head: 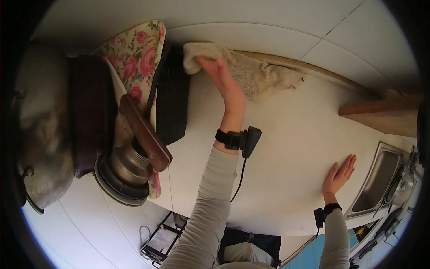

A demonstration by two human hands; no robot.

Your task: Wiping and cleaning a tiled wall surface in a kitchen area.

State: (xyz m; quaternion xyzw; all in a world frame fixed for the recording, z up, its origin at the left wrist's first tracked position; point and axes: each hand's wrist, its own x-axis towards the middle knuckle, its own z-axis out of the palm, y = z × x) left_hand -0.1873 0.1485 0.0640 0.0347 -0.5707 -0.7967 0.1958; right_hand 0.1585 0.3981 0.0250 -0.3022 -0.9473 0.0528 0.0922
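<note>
My left hand [230,85] is at the back of the white countertop [285,144], its fingers on the folded left end of a cream terry towel [248,74]. The fold hides part of the fingertips. The rest of the towel lies crumpled to the right along the wall, with a small dark spot near its far end. My right hand [339,176] rests palm down on the countertop, fingers extended and holding nothing. Just right of it is a stainless steel sink [374,181]. Each wrist wears a black strap with a small cabled device.
Left of the towel stand a black box-like object [173,97], a rose-patterned tray [142,64], a riveted brown wooden handle [146,134] and a large metal pot [45,134]. A wooden ledge [376,109] juts out at right. A metal lid [403,188] sits beyond the sink.
</note>
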